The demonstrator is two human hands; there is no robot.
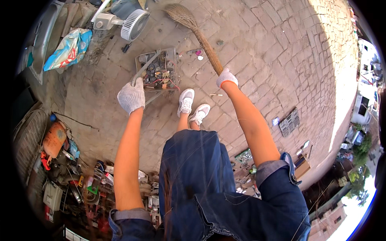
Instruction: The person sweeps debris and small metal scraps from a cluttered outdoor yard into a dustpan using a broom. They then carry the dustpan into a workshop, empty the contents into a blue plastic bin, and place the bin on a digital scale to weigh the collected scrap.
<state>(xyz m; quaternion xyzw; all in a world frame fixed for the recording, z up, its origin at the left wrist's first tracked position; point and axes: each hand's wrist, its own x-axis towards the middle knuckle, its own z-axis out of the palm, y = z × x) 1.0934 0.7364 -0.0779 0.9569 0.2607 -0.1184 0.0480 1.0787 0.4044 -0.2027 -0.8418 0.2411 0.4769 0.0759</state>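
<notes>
My left hand [132, 96], in a light knitted work glove, is closed round the grey bar-like handle [147, 66] of a shallow bin [174, 60]. Dark round parts, small scraps and a thin red wire [175, 83] lie in the bin. A straw broom [207, 44] slants up and away to the left from my gloved right hand [227, 78], which grips the end of its stick. The broom's bristles rest on the paving at the top, beyond the bin. Beside them lie small bits of litter [199, 53], one of them pink.
A white fan [134, 25] and a blue plastic sack [71, 47] lie at the far left. Mixed scrap, with an orange tank [54, 139], covers the near left. On the brick paving to the right are a grey slotted panel [289, 122] and a green circuit board [243, 156].
</notes>
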